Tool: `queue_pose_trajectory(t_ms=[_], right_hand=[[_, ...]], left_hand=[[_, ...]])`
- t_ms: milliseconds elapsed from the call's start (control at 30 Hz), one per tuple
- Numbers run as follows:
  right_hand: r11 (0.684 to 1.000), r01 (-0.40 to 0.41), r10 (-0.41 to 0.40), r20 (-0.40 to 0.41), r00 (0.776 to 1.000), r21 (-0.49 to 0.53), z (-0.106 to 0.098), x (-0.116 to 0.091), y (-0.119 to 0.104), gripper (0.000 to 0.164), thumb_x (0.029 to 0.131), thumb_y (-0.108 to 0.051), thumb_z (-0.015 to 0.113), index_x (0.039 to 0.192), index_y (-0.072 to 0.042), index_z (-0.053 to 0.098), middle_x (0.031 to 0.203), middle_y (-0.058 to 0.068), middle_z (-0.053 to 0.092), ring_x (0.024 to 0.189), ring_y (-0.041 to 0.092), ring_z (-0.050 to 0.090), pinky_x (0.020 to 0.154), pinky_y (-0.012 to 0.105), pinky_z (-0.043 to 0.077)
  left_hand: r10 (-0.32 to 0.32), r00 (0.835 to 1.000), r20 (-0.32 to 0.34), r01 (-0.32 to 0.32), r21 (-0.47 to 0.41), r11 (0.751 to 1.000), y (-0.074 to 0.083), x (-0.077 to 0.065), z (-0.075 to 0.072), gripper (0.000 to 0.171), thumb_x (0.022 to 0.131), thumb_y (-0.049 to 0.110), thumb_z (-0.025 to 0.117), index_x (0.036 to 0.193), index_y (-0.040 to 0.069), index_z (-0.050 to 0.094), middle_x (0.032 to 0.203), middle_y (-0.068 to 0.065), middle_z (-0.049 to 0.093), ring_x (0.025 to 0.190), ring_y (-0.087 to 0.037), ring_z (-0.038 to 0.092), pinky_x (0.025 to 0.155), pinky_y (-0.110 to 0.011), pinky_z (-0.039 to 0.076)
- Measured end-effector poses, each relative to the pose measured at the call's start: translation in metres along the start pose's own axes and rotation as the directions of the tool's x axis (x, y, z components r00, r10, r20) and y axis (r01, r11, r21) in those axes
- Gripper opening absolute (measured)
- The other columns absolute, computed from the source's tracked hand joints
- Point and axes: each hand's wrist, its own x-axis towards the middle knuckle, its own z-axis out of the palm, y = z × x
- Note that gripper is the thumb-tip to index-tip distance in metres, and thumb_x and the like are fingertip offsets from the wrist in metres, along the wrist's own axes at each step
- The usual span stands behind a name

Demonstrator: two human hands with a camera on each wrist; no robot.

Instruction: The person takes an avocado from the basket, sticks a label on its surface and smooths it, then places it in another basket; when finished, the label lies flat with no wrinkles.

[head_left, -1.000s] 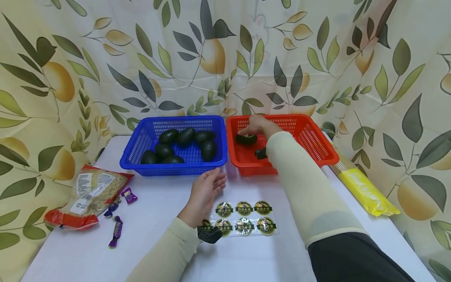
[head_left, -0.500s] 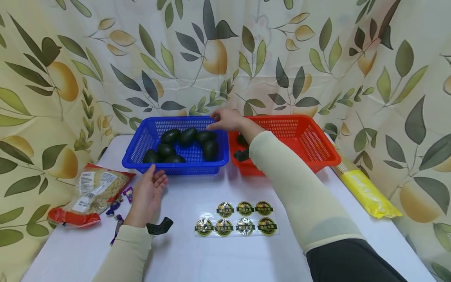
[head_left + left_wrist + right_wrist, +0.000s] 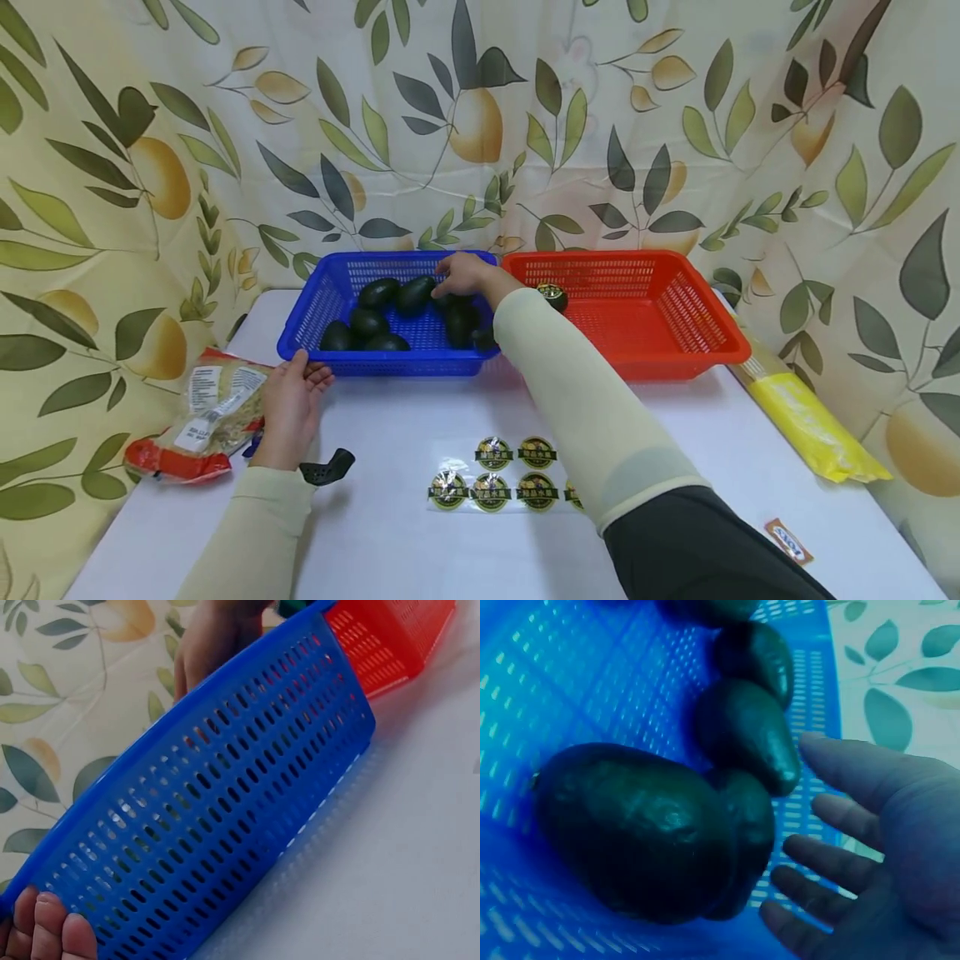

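My right hand (image 3: 467,277) reaches over the back right of the blue basket (image 3: 397,364), above the avocados (image 3: 415,296). In the right wrist view its spread fingers (image 3: 829,862) hold nothing and lie beside a cluster of dark green avocados (image 3: 630,825). At the basket's front left corner is my left hand (image 3: 292,408), fingers loosely extended. The left wrist view has its fingertips (image 3: 49,922) right at the basket's perforated outer wall. An avocado with a round label (image 3: 552,296) lies in the red basket (image 3: 690,364), partly behind the right sleeve.
A sheet of round stickers (image 3: 491,492) lies on the white table, partly under the right arm. At the left is a red-ended bag of grain (image 3: 217,408). A yellow package (image 3: 817,425) lies at the right, with a small wrapped candy (image 3: 788,541) nearer the front.
My right hand has let go of the labelled avocado in the red basket and moved left over the blue one. My left hand has moved left from the middle to the blue basket's front corner.
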Motion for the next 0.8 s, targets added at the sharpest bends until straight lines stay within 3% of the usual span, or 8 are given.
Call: queue_pose_trajectory(t_ms=[133, 367, 567, 800], right_hand=[[0.996, -0.077, 0.080, 0.061, 0.995, -0.044, 0.004, 0.008, -0.002, 0.057, 0.099, -0.031, 0.072, 0.149, -0.011, 0.054, 0.153, 0.014, 0.053, 0.141, 0.035, 0.047, 0.121, 0.058, 0.035], [0.968, -0.028, 0.056, 0.106, 0.993, -0.251, 0.005, 0.017, -0.005, 0.051, 0.098, -0.021, 0.071, 0.145, -0.005, 0.057, 0.146, 0.016, 0.058, 0.135, 0.032, 0.053, 0.121, 0.046, 0.038], [0.983, -0.103, 0.125, 0.139, 0.982, -0.154, 0.004, 0.022, -0.005, 0.060, 0.096, -0.023, 0.076, 0.150, -0.008, 0.054, 0.150, 0.016, 0.055, 0.135, 0.033, 0.051, 0.122, 0.052, 0.036], [0.982, -0.151, 0.170, 0.181, 0.969, -0.118, 0.013, 0.029, 0.000, 0.071, 0.094, -0.027, 0.079, 0.155, -0.012, 0.048, 0.156, 0.015, 0.050, 0.142, 0.034, 0.048, 0.122, 0.053, 0.036]], left_hand=[[0.032, 0.999, -0.022, -0.032, 0.031, 0.999, -0.003, 0.002, 0.003, 0.020, 0.111, 0.033, 0.047, 0.116, 0.015, 0.051, 0.099, 0.000, 0.062, 0.098, -0.017, 0.063, 0.096, -0.028, 0.058], [0.035, 0.999, -0.031, -0.034, 0.056, 0.998, -0.002, 0.001, 0.004, 0.020, 0.111, 0.034, 0.046, 0.116, 0.015, 0.051, 0.104, -0.002, 0.062, 0.101, -0.018, 0.063, 0.094, -0.026, 0.058], [0.039, 0.999, -0.032, -0.036, 0.085, 0.996, 0.000, 0.003, 0.001, 0.019, 0.111, 0.034, 0.046, 0.118, 0.016, 0.051, 0.107, -0.002, 0.061, 0.104, -0.019, 0.063, 0.089, -0.023, 0.059], [0.066, 0.998, -0.016, -0.064, 0.091, 0.994, -0.003, 0.003, 0.000, 0.019, 0.112, 0.032, 0.045, 0.110, 0.013, 0.050, 0.092, 0.001, 0.063, 0.084, -0.013, 0.065, 0.086, -0.024, 0.060]])
